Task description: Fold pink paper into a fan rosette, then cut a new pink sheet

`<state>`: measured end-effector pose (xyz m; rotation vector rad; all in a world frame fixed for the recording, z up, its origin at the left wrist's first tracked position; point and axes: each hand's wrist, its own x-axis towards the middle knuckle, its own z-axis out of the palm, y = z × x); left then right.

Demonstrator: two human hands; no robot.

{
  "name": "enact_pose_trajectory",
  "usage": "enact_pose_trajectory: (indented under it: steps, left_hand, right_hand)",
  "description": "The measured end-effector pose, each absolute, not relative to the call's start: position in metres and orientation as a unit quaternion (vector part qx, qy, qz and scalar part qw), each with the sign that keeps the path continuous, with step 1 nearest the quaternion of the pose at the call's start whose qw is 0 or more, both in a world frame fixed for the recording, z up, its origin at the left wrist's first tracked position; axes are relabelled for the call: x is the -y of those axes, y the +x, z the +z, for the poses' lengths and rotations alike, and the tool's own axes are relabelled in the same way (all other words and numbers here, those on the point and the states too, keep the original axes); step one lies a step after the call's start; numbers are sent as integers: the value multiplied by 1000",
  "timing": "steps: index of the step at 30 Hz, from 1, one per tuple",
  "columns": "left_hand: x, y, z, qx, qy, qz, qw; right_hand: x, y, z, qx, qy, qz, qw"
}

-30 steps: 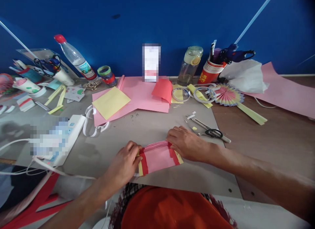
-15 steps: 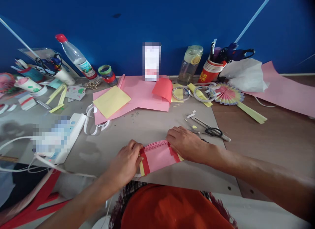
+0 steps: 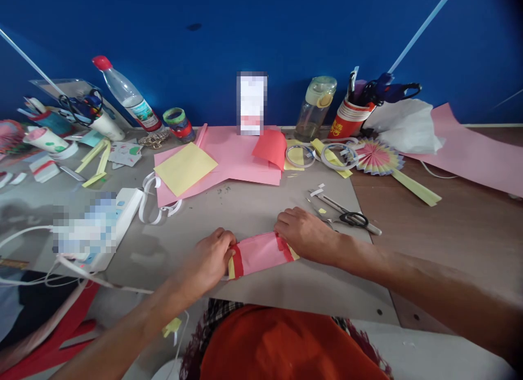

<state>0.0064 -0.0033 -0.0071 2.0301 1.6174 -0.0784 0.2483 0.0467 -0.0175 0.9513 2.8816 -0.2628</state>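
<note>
A pleated pink paper with red and yellow strips at both ends lies on the grey board in front of me. My left hand pinches its left end, fingers closed on the folds. My right hand presses down on its right end with curled fingers. The far edge of the paper is folded over toward me, so the piece looks narrow.
Scissors lie just right of my right hand. Pink and yellow sheets, tape rings, a paper fan, bottles, a red cup of tools and a white power strip crowd the desk behind.
The pink paper has been folded over once more and now looks narrower. Both hands have stayed at its ends, shifting slightly up the board.
</note>
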Motion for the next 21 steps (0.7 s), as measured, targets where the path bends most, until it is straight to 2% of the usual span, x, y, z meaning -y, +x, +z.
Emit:
enact_pose_trajectory:
  steps: [6, 9, 12, 15, 21]
  left_hand:
    - [-6, 1, 6, -582, 731, -35, 354]
    - [-12, 0, 6, -567, 740, -46, 359]
    - [-14, -2, 1, -559, 768, -39, 311]
    - [-10, -1, -3, -544, 801, -35, 247]
    - [5, 2, -8, -490, 866, -89, 41]
  right_hand:
    - [-56, 248, -3, -925, 311, -202, 77]
    - [-62, 244, 2, -922, 308, -208, 112]
    - [-62, 238, -4, -935, 301, -147, 112]
    - [-55, 237, -14, -954, 285, -57, 74]
    - [-38, 244, -28, -968, 245, 43, -23]
